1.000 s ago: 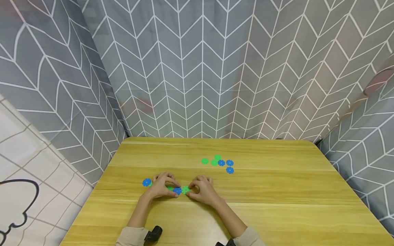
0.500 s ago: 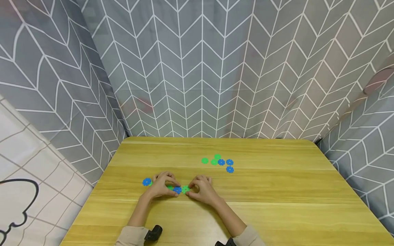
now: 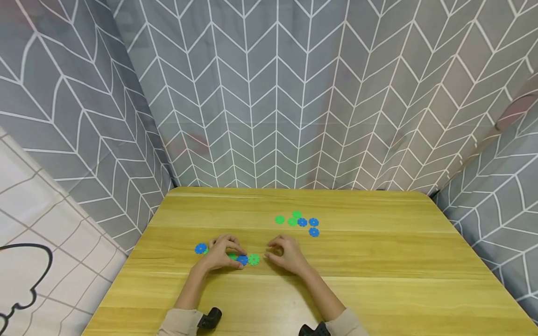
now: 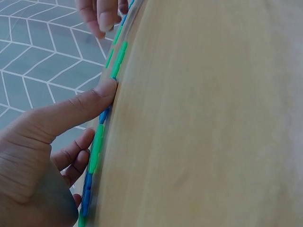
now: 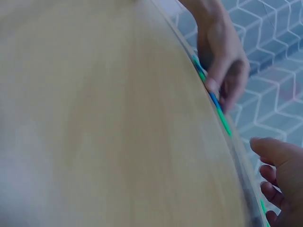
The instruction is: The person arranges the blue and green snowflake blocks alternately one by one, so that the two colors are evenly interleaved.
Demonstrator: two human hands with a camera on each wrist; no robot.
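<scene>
A row of flat notched plastic discs, green and blue in turn, lies on the table, joined edge to edge. My left hand [image 3: 220, 255] arches over the row, pinching a blue disc [image 3: 242, 260] between thumb and fingers. At the row's right end, a green disc [image 3: 253, 259] adjoins that blue one; a blue disc [image 3: 200, 248] forms its left end. The left hand hides part of the row between. In the left wrist view, the thumb lies against the blue disc's edge. My right hand [image 3: 289, 255] is just right of the row, fingers loosely bent, holding nothing.
Beyond the hands, several loose discs lie on the wooden table [image 3: 378, 256]: a green disc [image 3: 279, 220] stands apart, and a blue disc [image 3: 314, 232] lies nearest me. A patterned grey curtain [image 3: 277, 93] hangs behind the table's far edge.
My right hand has let go of the green end disc and moved a little to the right. The left hand and the row have stayed in place.
</scene>
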